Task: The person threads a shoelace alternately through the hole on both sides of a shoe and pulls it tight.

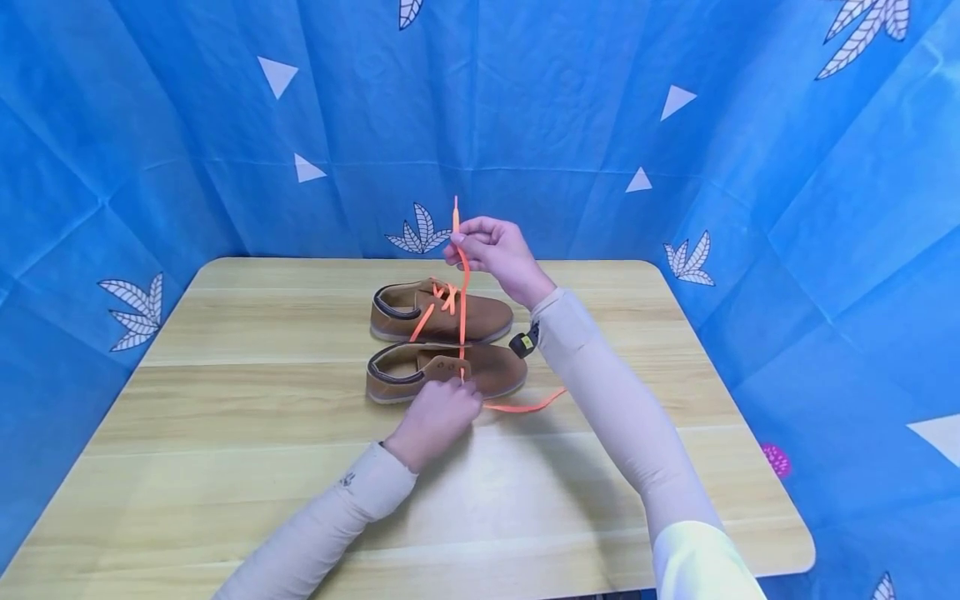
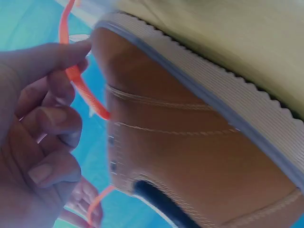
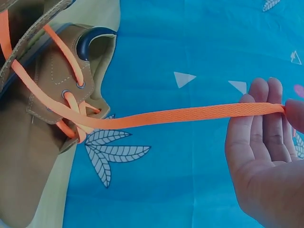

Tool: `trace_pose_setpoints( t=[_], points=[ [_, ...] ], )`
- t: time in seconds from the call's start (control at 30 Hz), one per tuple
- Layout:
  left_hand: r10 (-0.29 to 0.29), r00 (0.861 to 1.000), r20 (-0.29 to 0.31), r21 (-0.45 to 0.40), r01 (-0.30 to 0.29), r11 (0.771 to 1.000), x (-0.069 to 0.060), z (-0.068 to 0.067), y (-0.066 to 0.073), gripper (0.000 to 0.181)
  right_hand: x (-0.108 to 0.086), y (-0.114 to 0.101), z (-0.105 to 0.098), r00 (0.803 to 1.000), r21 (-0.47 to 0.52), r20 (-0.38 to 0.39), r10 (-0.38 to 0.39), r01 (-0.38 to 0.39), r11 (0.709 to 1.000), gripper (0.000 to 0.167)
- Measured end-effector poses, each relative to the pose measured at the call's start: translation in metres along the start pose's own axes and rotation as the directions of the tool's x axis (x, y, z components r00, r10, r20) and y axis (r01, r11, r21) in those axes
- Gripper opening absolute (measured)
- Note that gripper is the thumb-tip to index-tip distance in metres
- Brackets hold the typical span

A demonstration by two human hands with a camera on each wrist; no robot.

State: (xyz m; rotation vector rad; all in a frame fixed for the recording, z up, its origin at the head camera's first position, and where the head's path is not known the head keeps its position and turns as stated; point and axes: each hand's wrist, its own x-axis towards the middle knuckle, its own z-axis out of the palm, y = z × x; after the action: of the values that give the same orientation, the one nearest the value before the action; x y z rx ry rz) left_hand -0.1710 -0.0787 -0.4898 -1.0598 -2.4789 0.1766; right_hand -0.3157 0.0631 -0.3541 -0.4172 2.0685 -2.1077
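The orange shoelace (image 3: 190,115) is flat and woven. The right hand (image 1: 495,250) pinches it above the brown, stitched shoe (image 1: 498,368); the left hand (image 1: 438,417) pinches it lower.

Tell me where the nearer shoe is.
In the head view, the nearer shoe sits on the table just left of the picture's midline, in front of the farther shoe, with the left hand at its near side.

Pale sleeves (image 1: 318,521), dark mark (image 1: 347,479) on left cuff (image 1: 386,482), black wrist device (image 1: 515,345), yellow label (image 1: 523,342)
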Motion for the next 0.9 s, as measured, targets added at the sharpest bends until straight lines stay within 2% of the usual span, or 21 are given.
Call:
trace_pose_setpoints(
  t=[0.23, 0.37, 0.4, 0.47, 0.53, 0.6, 0.67, 0.7, 0.73, 0.8, 0.83, 0.9],
  points=[
    [0.090, 0.993, 0.075, -0.007, -0.089, 0.996, -0.008, -0.010, 0.029, 0.023, -0.003, 0.000, 0.000, 1.000, 0.023, 0.016, 0.002, -0.002, 1.000, 0.005],
    [0.118, 0.986, 0.120, -0.035, -0.115, 0.993, -0.012, -0.012, 0.041, 0.023, -0.006, -0.002, 0.002, 0.999, 0.053, 0.014, -0.040, 0.039, 0.998, 0.005],
    [0.122, 0.983, 0.135, -0.052, -0.116, 0.992, -0.012, -0.013, 0.041, 0.022, -0.006, -0.002, 0.002, 0.998, 0.068, 0.010, -0.058, 0.057, 0.996, 0.005],
    [0.124, 0.976, 0.177, -0.140, -0.100, 0.985, -0.013, -0.018, 0.034, 0.017, -0.008, -0.003, 0.003, 0.996, 0.105, 0.001, -0.090, 0.090, 0.990, 0.004],
    [0.111, 0.970, 0.218, -0.268, -0.050, 0.962, -0.012, -0.026, 0.019, 0.010, -0.009, -0.004, 0.004, 0.993, 0.140, -0.010, -0.120, 0.121, 0.983, 0.004],
    [0.065, 0.975, 0.212, -0.387, 0.022, 0.922, -0.010, -0.035, -0.001, 0.005, -0.011, -0.006, 0.005, 0.988, 0.163, -0.022, -0.152, 0.153, 0.975, 0.005],
    [-0.029, 0.990, 0.137, -0.464, 0.090, 0.881, -0.007, -0.042, -0.022, 0.010, -0.012, -0.008, 0.004, 0.983, 0.173, -0.029, -0.183, 0.185, 0.967, 0.006],
    [-0.095, 0.991, 0.092, -0.484, 0.128, 0.866, -0.006, -0.044, -0.033, 0.013, -0.012, -0.010, 0.004, 0.979, 0.178, -0.030, -0.200, 0.202, 0.963, 0.006],
    [-0.161, 0.986, 0.042, -0.493, 0.161, 0.855, -0.006, -0.044, -0.043, 0.016, -0.013, -0.011, 0.004, 0.975, 0.173, -0.031, -0.221, 0.223, 0.959, 0.006],
    [-0.274, 0.961, -0.025, -0.503, 0.225, 0.835, -0.007, -0.041, -0.059, 0.025, -0.014, -0.014, 0.003, 0.967, 0.175, -0.027, -0.254, 0.254, 0.951, 0.006],
    [-0.311, 0.950, -0.029, -0.510, 0.253, 0.822, -0.007, -0.038, -0.065, 0.026, -0.015, -0.015, 0.002, 0.964, 0.184, -0.024, -0.265, 0.265, 0.946, 0.006],
    [-0.349, 0.937, 0.026, -0.540, 0.307, 0.784, -0.009, -0.030, -0.074, 0.031, -0.015, -0.017, 0.001, 0.961, 0.210, -0.013, -0.277, 0.274, 0.939, 0.006]
  ],
)
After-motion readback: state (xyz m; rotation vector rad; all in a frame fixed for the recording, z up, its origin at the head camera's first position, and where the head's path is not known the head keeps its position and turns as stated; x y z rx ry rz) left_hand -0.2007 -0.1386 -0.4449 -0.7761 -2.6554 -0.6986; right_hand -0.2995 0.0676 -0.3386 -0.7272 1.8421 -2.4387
